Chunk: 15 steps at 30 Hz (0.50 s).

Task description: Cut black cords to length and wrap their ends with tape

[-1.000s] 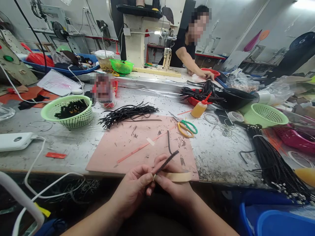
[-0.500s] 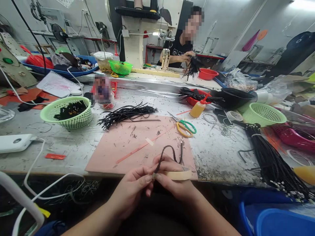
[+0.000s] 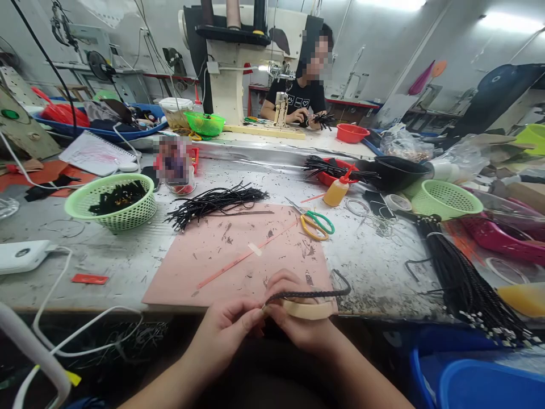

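Observation:
My left hand (image 3: 227,329) pinches thumb against fingers at one end of a dark braided cord (image 3: 313,294). My right hand (image 3: 300,332) is closed at the same end, its fingertips touching the left ones. From there the cord runs right over the right hand's fingers and curls up at its free end. A curved beige strip (image 3: 313,310), perhaps tape, is also held in the right hand, below the cord. What lies between the fingertips is too small to make out. Both hands are at the front edge of a pink board (image 3: 179,272).
Scissors (image 3: 315,223) lie on the board's right side, near a glue bottle (image 3: 336,192). A bundle of black cords (image 3: 213,203) rests at the board's back. A green basket (image 3: 110,218) stands left; more cords (image 3: 464,272) hang right. Behind the sewing machine sits a co-worker (image 3: 298,94).
The cord has gone from standing in an upright loop to lying across my right hand toward the right. My hands stay together. The co-worker has lowered the black bunch to the table.

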### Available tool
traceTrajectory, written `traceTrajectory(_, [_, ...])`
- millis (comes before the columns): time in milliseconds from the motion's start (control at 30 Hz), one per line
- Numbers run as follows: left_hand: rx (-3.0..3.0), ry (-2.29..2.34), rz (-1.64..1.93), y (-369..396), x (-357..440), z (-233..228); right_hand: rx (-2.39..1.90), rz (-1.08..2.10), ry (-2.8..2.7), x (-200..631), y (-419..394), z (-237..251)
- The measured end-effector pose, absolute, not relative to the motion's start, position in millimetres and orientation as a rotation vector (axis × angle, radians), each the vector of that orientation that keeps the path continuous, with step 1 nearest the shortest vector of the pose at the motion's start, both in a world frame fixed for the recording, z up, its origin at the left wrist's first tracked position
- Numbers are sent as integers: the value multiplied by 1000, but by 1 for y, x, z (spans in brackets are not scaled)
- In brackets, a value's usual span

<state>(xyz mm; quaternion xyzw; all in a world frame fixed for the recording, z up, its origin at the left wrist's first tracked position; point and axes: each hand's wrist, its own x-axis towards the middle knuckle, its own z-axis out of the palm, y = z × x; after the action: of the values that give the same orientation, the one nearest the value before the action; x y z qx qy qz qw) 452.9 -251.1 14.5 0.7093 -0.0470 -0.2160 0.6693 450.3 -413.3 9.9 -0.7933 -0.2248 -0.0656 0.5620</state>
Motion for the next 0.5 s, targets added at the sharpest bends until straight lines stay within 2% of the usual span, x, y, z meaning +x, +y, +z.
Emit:
traceTrajectory(167, [1601,-98,-607,-258,458,9,-2133,-228,-830,452,-427,14])
traceTrajectory(300, [1457,61,-732,-264,462,1,-2399,-398,-987,469,-452,-6])
traceTrajectory(400, [1332,217,-724,-263,466,-5,-2691,-492,-640,490,-493,-24])
traceTrajectory(500, [1201,369,-706,-260,472,-8,-2946,-243,-197,504,-539,-31])
